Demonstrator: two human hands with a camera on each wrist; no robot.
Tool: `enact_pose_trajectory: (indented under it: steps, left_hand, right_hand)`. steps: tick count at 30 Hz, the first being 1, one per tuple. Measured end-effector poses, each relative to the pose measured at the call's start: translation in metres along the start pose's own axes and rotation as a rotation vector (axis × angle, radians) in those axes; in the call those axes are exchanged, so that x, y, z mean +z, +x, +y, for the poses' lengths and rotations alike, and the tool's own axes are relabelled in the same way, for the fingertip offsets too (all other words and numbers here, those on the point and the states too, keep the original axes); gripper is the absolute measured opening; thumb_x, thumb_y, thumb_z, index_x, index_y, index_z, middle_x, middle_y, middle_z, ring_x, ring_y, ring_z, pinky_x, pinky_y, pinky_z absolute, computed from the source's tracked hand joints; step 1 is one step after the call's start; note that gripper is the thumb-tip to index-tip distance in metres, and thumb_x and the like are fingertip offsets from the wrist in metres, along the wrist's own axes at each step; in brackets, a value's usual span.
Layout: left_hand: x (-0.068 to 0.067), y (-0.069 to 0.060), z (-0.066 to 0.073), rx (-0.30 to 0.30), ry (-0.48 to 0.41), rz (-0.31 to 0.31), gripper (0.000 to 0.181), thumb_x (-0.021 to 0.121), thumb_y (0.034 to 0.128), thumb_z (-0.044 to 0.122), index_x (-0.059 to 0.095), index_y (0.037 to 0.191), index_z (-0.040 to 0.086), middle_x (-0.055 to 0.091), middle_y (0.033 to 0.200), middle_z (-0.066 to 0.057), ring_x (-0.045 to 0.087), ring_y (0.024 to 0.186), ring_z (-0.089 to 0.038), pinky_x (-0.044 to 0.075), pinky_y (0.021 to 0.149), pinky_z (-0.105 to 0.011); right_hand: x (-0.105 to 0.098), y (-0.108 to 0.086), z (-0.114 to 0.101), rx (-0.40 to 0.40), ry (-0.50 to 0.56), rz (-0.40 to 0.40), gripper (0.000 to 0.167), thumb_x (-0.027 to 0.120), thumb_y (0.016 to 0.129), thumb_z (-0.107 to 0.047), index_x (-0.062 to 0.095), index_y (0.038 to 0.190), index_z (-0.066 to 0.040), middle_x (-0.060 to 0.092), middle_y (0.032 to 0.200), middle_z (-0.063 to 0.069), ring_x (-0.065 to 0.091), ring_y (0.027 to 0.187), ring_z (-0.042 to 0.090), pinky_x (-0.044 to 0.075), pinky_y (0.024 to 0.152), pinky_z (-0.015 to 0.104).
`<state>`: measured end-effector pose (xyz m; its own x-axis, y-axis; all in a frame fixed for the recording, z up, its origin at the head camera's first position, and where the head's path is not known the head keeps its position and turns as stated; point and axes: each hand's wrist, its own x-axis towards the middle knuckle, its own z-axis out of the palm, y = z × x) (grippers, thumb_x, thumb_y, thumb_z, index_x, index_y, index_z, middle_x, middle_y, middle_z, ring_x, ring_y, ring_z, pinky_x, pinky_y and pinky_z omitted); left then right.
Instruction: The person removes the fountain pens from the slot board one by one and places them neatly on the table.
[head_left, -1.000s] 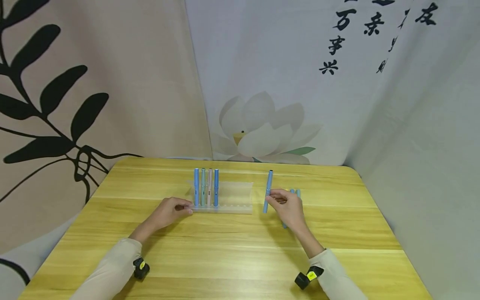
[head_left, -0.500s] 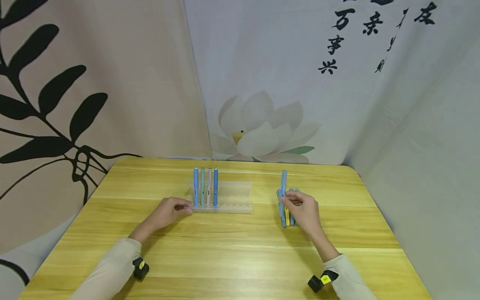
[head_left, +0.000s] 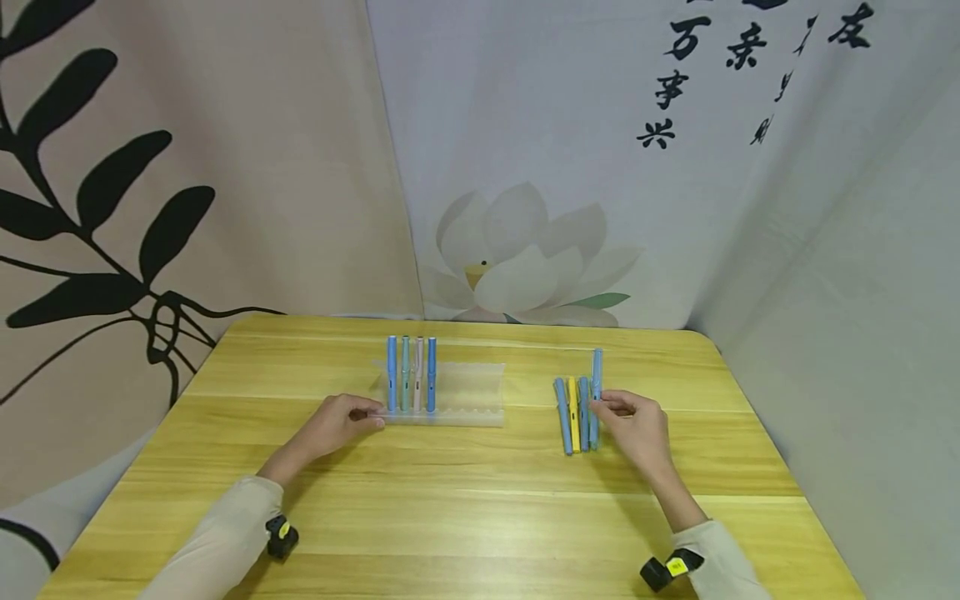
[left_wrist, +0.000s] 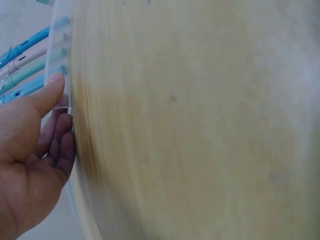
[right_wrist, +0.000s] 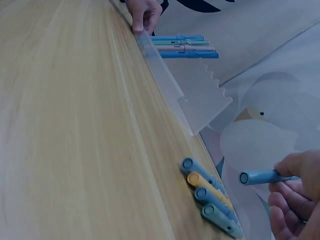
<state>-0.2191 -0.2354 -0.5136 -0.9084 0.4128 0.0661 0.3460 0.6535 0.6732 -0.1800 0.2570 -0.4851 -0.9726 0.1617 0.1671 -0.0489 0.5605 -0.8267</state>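
My left hand point(head_left: 347, 425) grips the left end of a clear plastic pen stand point(head_left: 472, 390), its thumb point(left_wrist: 52, 92) on the rail. Two blue pens, a mint pen point(head_left: 406, 375) and a pink pen point(head_left: 418, 375) lean in the stand's left slots. At the right, my right hand point(head_left: 637, 427) pinches a blue pen point(right_wrist: 260, 177) between thumb and fingers. This pen is raised off the table, over the right end of a row of loose pens. That row has a blue pen point(head_left: 563, 417), a yellow pen point(head_left: 573, 415), another blue pen point(head_left: 584, 415) and a teal pen point(right_wrist: 220, 220).
The wooden table point(head_left: 450, 517) reaches back to a printed cloth point(head_left: 525, 167) that hangs behind it. Bare tabletop lies between the stand and the loose row. Each forearm wears a small black wrist camera point(head_left: 282, 537).
My right hand has carried the blue pen rightward, from left of the loose row to its right end, uncovering the row's pens. The left hand and the stand stay in place.
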Motion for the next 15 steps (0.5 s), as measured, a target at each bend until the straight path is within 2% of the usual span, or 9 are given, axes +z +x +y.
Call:
enact_pose_trajectory:
  steps: [5, 10, 15]
  left_hand:
    - [0.0, -0.001, 0.002, -0.001, 0.003, -0.001, 0.032, 0.073, 0.0966, 0.023, 0.074, 0.12, 0.0, 0.075, 0.103, -0.004, 0.066, 0.09, -0.013, 0.056, 0.078, -0.03]
    - [0.0, -0.002, 0.002, 0.0, 0.004, -0.001, 0.031, 0.073, 0.0968, 0.022, 0.075, 0.12, 0.001, 0.075, 0.103, -0.003, 0.066, 0.089, -0.012, 0.056, 0.078, -0.03]
    - [-0.001, -0.002, 0.002, 0.005, 0.005, 0.003, 0.03, 0.072, 0.0972, 0.022, 0.075, 0.12, 0.002, 0.075, 0.103, -0.003, 0.066, 0.088, -0.011, 0.055, 0.077, -0.029]
  right_hand:
    - [-0.008, 0.001, 0.008, 0.051, -0.032, 0.003, 0.028, 0.079, 0.091, -0.03, 0.079, 0.11, -0.008, 0.078, 0.096, 0.006, 0.07, 0.084, 0.015, 0.054, 0.069, 0.024]
    - [-0.013, 0.004, 0.02, 0.102, -0.042, -0.006, 0.032, 0.078, 0.092, -0.029, 0.078, 0.112, -0.005, 0.078, 0.1, 0.011, 0.07, 0.087, 0.018, 0.054, 0.067, 0.024]
    - [-0.015, 0.006, 0.031, 0.147, -0.074, -0.016, 0.033, 0.079, 0.092, -0.029, 0.078, 0.112, -0.004, 0.078, 0.099, 0.011, 0.07, 0.084, 0.015, 0.053, 0.066, 0.024]
